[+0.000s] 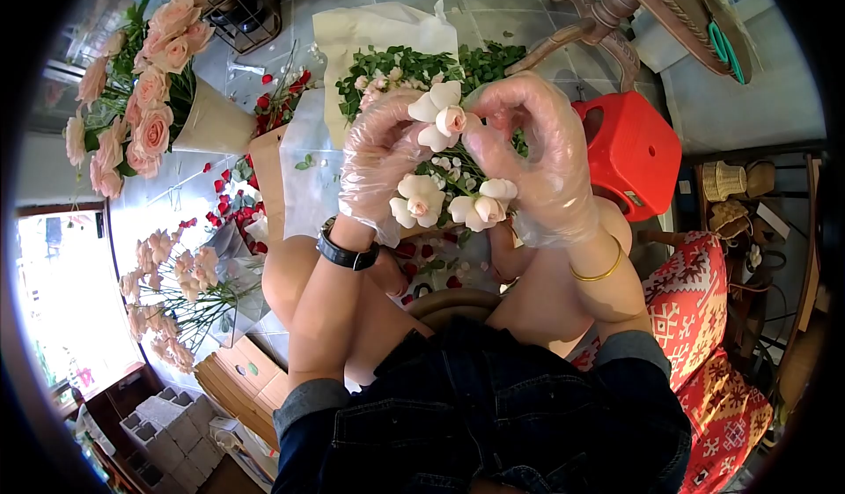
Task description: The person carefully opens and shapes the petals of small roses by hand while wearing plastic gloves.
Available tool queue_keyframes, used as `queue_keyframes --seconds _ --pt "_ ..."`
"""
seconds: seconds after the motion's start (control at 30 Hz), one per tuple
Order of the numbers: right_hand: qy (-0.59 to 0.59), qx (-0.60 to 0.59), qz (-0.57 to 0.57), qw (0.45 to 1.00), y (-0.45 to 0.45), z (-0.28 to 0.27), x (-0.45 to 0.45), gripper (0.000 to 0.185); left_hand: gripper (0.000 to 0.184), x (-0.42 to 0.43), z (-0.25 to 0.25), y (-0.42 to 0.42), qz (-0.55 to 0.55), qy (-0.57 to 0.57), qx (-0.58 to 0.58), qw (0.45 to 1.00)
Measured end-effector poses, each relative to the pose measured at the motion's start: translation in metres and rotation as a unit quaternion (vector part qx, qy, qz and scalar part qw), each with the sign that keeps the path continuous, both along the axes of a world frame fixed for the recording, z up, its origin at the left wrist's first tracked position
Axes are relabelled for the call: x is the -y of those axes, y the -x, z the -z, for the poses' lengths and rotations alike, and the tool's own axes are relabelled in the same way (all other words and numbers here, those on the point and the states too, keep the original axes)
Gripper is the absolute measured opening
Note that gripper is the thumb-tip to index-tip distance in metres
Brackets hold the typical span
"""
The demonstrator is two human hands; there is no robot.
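Both my hands wear clear plastic gloves. A pale pink-white rose [451,121] with outer petals folded back is between them. From the left, my left hand [380,146] has its fingers closed at the rose. My right hand [539,146] curls into a ring, thumb and fingertips pinched at the right edge of the bloom. Just below the hands are two more opened roses, a left one [417,201] and a right one [483,205]. Their stems and small white buds are partly hidden. Beyond the hands, green leaves [400,61] and small pinkish roses [387,82] lie on wrapping paper [343,32].
At left, pink roses [145,98] stand in a paper-wrapped bundle, with paler roses [176,274] below. Red petals [224,203] litter the tiled floor. A red plastic stool [638,151] stands at right, below a carved wooden table [678,18] holding green-handled scissors [723,49].
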State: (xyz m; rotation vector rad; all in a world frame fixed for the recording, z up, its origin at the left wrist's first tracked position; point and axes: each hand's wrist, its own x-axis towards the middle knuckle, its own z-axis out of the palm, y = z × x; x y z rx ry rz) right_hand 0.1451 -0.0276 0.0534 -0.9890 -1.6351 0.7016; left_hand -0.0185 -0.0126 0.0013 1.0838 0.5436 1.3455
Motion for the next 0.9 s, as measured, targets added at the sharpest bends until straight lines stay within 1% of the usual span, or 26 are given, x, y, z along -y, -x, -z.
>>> queue_keyframes --seconds 0.03,0.07,0.13,0.17,0.2,0.23,0.27,0.3,0.33,0.4,0.43,0.5,0.57,0.63,0.77,0.87,0.9 --pt "0.006 -0.034 -0.008 0.999 0.0 0.002 -0.001 0.017 0.022 0.0 -0.003 0.0 0.0 0.0 0.0 1.0" --pt "0.006 -0.034 -0.008 0.999 0.0 0.002 -0.001 0.017 0.021 0.001 -0.005 0.0 0.001 0.005 0.004 1.0" --pt "0.101 -0.086 -0.036 0.991 0.0 -0.001 0.001 0.014 0.02 0.001 -0.006 0.0 0.003 0.01 0.008 1.0" --pt "0.101 -0.086 -0.036 0.991 -0.001 -0.003 0.001 0.014 0.021 0.0 -0.005 0.0 -0.014 -0.009 -0.033 0.999" --pt "0.143 -0.094 -0.047 0.984 -0.002 -0.006 0.001 0.013 0.021 -0.001 -0.004 0.0 -0.031 -0.028 -0.073 0.996" --pt "0.184 -0.101 -0.058 0.976 -0.002 -0.008 0.001 0.013 0.021 -0.003 -0.002 0.0 -0.031 -0.028 -0.073 0.996" --pt "0.184 -0.101 -0.058 0.976 -0.002 -0.009 0.001 0.013 0.022 -0.004 0.001 0.0 -0.054 -0.068 -0.113 0.99" --pt "0.216 -0.126 -0.068 0.966 -0.002 -0.009 0.001 0.012 0.023 -0.005 0.002 0.0 -0.077 -0.107 -0.152 0.98" --pt "0.248 -0.15 -0.078 0.954 -0.001 -0.01 0.001 0.012 0.023 -0.006 0.002 0.0 -0.077 -0.107 -0.152 0.98" --pt "0.261 -0.159 -0.084 0.948 -0.002 -0.007 0.0 0.012 0.024 -0.006 0.003 -0.003 -0.102 -0.142 -0.171 0.97" --pt "0.274 -0.167 -0.09 0.943 -0.003 -0.006 -0.001 0.011 0.024 -0.005 0.005 -0.003 -0.102 -0.142 -0.171 0.97" --pt "0.279 -0.173 -0.097 0.94 -0.002 -0.008 0.0 0.012 0.024 -0.004 0.008 -0.004 -0.109 -0.1 -0.142 0.979" --pt "0.284 -0.178 -0.103 0.936 -0.003 -0.009 0.0 0.012 0.023 -0.004 0.009 -0.004 -0.104 -0.097 -0.126 0.982" --pt "0.333 -0.196 -0.109 0.916 -0.005 -0.01 0.001 0.013 0.023 -0.003 0.007 -0.004 -0.1 -0.095 -0.111 0.984" --pt "0.319 -0.209 -0.133 0.915 -0.007 -0.007 -0.001 0.016 0.022 0.002 0.002 -0.005 -0.069 -0.04 -0.061 0.995" --pt "0.326 -0.187 -0.141 0.916 -0.01 -0.007 -0.004 0.018 0.018 -0.001 0.007 -0.003 -0.05 0.002 -0.04 0.998" --pt "0.288 -0.206 -0.13 0.926 -0.01 -0.005 -0.006 0.019 0.016 -0.003 0.008 -0.003 -0.036 0.021 -0.035 0.999"
